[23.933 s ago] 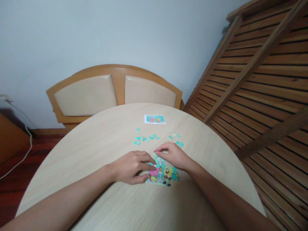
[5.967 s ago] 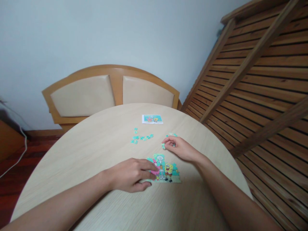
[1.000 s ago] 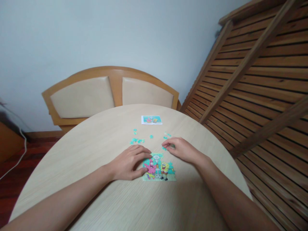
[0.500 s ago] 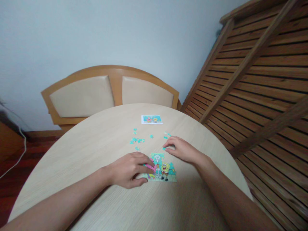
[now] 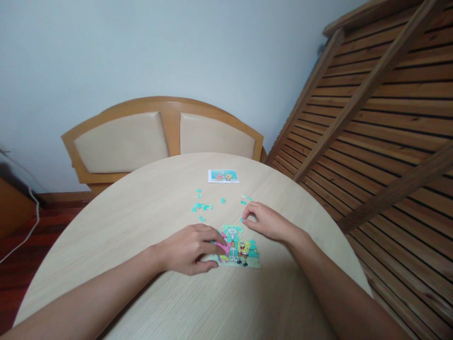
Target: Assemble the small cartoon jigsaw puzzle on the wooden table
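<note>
A partly joined jigsaw puzzle (image 5: 244,255) lies flat on the table, showing cartoon figures on a teal ground; its upper edge is uneven. Over its left side rests my left hand (image 5: 194,248), fingers spread and hiding part of the pink figure. Beyond the puzzle's upper right corner, my right hand (image 5: 262,218) pinches a small teal puzzle piece (image 5: 241,220) between thumb and forefinger. Just past that hand lie a few loose pieces (image 5: 244,202). More loose teal pieces (image 5: 198,207) are scattered to the upper left of the puzzle.
A small picture card (image 5: 223,176) with the same cartoon scene lies farther back on the round wooden table (image 5: 141,208). Behind the table stands a padded wooden headboard (image 5: 170,123) against the wall. A slatted wooden frame (image 5: 371,104) leans at the right.
The thumb and forefinger of my right hand have closed together on the small teal piece. My left hand stays in nearly the same place on the puzzle.
</note>
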Tool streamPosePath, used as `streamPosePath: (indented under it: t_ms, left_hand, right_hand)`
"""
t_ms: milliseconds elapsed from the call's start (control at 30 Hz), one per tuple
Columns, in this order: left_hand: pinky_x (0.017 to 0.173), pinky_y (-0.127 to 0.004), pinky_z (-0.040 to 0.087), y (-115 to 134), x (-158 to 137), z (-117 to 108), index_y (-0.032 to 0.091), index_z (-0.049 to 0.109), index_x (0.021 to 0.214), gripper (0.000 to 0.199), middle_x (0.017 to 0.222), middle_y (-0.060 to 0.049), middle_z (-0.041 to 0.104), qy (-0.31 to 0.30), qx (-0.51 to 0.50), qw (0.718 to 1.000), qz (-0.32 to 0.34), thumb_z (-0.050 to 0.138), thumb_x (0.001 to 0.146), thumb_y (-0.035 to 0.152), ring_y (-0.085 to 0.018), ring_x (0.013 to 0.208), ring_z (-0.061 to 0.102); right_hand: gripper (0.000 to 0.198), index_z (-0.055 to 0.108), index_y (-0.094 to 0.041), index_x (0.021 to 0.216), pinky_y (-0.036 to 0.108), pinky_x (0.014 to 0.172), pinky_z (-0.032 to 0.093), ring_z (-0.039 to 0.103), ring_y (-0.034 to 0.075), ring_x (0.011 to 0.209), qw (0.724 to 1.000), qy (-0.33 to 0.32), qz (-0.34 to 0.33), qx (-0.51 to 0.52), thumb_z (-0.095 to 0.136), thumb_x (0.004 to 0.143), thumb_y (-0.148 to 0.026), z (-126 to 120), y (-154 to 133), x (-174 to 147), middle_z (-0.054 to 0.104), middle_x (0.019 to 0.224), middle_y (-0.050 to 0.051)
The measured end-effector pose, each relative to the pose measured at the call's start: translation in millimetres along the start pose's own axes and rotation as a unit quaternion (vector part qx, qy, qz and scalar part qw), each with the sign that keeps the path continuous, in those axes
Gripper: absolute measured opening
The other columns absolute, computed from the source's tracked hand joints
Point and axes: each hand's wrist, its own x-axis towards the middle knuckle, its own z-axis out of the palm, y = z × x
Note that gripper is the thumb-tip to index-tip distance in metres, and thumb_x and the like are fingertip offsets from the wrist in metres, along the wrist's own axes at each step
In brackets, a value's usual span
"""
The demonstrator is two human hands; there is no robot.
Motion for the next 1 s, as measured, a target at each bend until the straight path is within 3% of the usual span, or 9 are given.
streamPosePath:
  t_ms: [300, 533, 667, 1000]
  left_hand:
    - [0.100, -0.043, 0.051, -1.3, -2.6, 0.5, 0.021, 0.064, 0.122, 0.030, 0.124, -0.010, 0.068, -0.007, 0.002, 1.000, 0.000, 0.057, 0.096, 0.034, -0.025, 0.114, 0.064]
    - [0.100, -0.042, 0.052, -2.2, -2.8, 1.0, 0.021, 0.064, 0.123, 0.030, 0.124, -0.009, 0.068, -0.006, 0.004, 1.000, 0.002, 0.057, 0.096, 0.034, -0.024, 0.114, 0.064]
    - [0.101, -0.042, 0.051, -2.7, -2.1, 0.8, 0.021, 0.064, 0.123, 0.030, 0.125, -0.010, 0.068, -0.009, 0.007, 1.000, 0.000, 0.057, 0.097, 0.034, -0.025, 0.116, 0.063]
    - [0.101, -0.042, 0.052, -2.2, -2.8, 0.6, 0.021, 0.063, 0.124, 0.031, 0.125, -0.010, 0.067, -0.009, 0.003, 1.000, 0.002, 0.056, 0.098, 0.035, -0.025, 0.116, 0.063]
  right_hand:
    - [0.008, 0.069, -0.018, 0.088, 0.034, 0.088, 0.047, 0.063, 0.022, 0.093, 1.000, -0.005, 0.005, 0.000, 0.065, 0.082, -0.015, -2.5, -7.8, -0.8, 0.069, 0.092, 0.006]
    - [0.013, 0.070, -0.018, 0.087, 0.028, 0.074, 0.048, 0.064, 0.019, 0.080, 0.998, -0.019, 0.043, 0.040, 0.065, 0.077, -0.014, 0.1, -7.1, 0.7, 0.070, 0.085, 0.004]
    - [0.019, 0.073, -0.016, 0.098, 0.028, 0.071, 0.048, 0.064, 0.018, 0.076, 0.993, -0.024, 0.057, 0.100, 0.062, 0.083, -0.019, 1.0, -5.7, 1.2, 0.071, 0.083, 0.004]
    - [0.021, 0.072, -0.015, 0.093, 0.031, 0.074, 0.049, 0.063, 0.020, 0.079, 0.983, 0.045, 0.086, 0.155, 0.062, 0.088, -0.033, 2.4, -0.1, 4.7, 0.073, 0.086, 0.007]
